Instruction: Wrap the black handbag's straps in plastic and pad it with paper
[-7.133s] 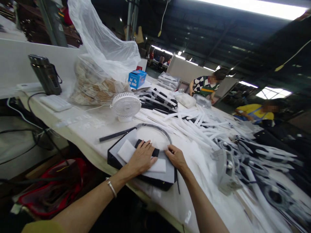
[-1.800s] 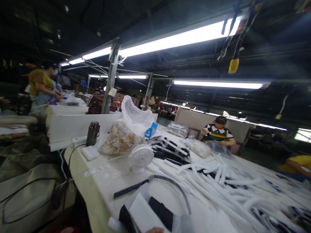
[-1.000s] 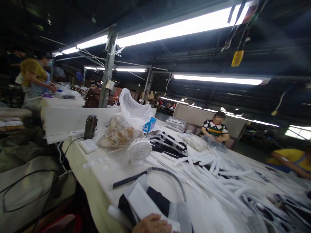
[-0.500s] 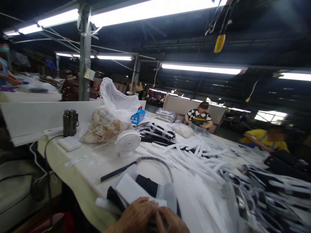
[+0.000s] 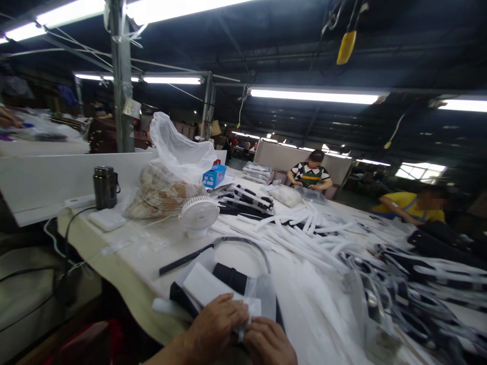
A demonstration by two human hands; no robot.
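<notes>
My left hand [image 5: 215, 327] and my right hand [image 5: 270, 343] meet at the bottom edge of the view. Their fingers pinch a small clear plastic strip [image 5: 243, 324] between them, over a white sheet [image 5: 207, 286]. The white sheet lies on a flat black piece [image 5: 230, 276] at the near table edge. A thin dark curved band [image 5: 243, 243] arcs just beyond the black piece. Both hands are closed.
A small white fan [image 5: 198, 215], a big clear plastic bag [image 5: 171, 175] of tan pieces, a dark flask [image 5: 104, 187] and a blue box [image 5: 213, 176] stand further back. White and black strips [image 5: 304, 233] cover the table's right side. Two other people [image 5: 311, 172] work at the far side.
The view has dropped from the ceiling lights back toward the table. Both hands have come into view at the bottom edge and closed together on the plastic strip.
</notes>
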